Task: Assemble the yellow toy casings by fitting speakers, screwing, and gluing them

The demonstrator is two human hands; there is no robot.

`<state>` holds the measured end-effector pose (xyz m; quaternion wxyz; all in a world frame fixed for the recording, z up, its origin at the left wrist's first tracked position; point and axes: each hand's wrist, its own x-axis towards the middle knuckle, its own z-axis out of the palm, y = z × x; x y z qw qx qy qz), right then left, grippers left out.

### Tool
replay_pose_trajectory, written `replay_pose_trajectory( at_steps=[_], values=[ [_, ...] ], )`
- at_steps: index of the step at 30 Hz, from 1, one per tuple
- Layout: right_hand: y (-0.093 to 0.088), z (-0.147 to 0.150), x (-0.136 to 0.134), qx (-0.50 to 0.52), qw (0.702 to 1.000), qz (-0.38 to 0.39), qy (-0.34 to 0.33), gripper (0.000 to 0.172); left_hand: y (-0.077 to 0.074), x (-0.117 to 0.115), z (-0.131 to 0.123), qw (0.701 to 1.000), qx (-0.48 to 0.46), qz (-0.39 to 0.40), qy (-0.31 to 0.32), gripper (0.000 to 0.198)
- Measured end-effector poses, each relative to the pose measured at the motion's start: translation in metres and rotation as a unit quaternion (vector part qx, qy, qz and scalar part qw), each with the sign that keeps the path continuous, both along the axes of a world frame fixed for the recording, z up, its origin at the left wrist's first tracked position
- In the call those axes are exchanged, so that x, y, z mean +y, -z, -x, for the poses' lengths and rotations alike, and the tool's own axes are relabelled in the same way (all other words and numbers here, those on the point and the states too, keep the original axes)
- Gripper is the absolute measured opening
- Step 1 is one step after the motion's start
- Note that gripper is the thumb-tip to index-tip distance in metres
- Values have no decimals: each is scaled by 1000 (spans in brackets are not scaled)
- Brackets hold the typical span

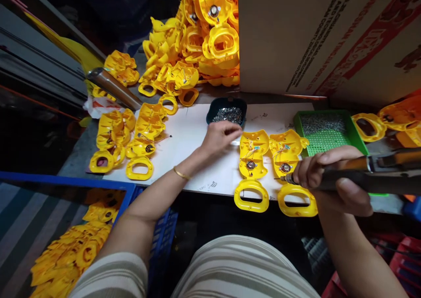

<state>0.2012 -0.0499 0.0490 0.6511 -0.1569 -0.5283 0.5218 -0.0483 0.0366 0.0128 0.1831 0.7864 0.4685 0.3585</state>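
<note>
My left hand [221,138] is closed in a pinch just in front of a dark bowl [244,114] of small metal parts, near the left yellow plastic shell half [258,147]. Whatever its fingertips hold is too small to make out. My right hand [329,171] grips an electric screwdriver [378,179], its bit pointing left over the lower part of the right yellow shell half [285,145]. Both shells lie hollow side up, with wires and a round speaker [251,165] inside, and loop handles toward me.
A green basket [357,133] of screws stands at the right, before a big cardboard box [279,39]. More yellow shells [144,131] lie on the left, with a tall heap [213,39] behind. A blue crate [128,201] of shells sits lower left.
</note>
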Motion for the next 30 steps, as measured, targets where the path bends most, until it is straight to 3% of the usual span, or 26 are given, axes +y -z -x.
replay_pose_trajectory(
  at_steps=[4, 8, 12, 18, 30],
  values=[
    [-9, 9, 0, 24, 999, 10, 23, 23, 15, -65, -27, 992, -19, -51, 110, 14],
    [-16, 22, -1, 21, 999, 1, 24, 19, 27, -93, -38, 986, -10, -86, 140, 16],
    [-16, 31, -2, 13, 1000, -14, 18, 16, 27, -96, -39, 989, -1, -48, 143, 23],
    [-15, 35, -4, -17, 999, 30, 26, 17, 23, -102, -39, 990, 16, 46, 129, 26],
    [-11, 38, -6, -45, 994, 93, 31, 30, 20, -97, -40, 980, 37, 110, 161, 25]
  ],
)
